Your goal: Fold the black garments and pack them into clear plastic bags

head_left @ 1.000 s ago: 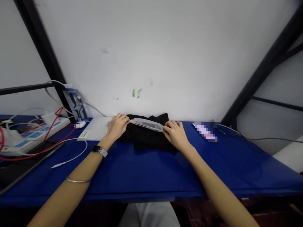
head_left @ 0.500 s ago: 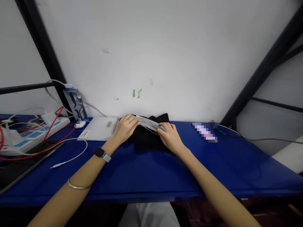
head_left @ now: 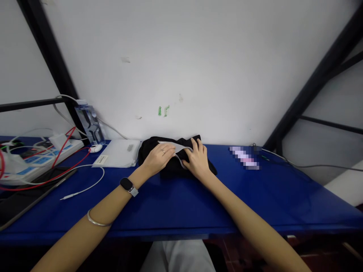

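1. Broadly, a blue table (head_left: 176, 207) crossed the lower half of the frame.
2. A white power strip (head_left: 42, 160), tangled with cables, lay at the left edge.
3. Black cloth (head_left: 170, 168) sat bunched at the centre, near the wall.
4. Clear plastic sleeves (head_left: 120, 151) lay flat left of centre, just beside the cloth.
5. The left hand (head_left: 159, 158), left of centre, held the pale sheet (head_left: 178, 146) in a narrow grip.
6. The right hand (head_left: 198, 160), right of centre, had spread fingers; whether it pinched the sheet, I could not tell.
7. That sheet lay mid-frame between both hands, over the cloth.
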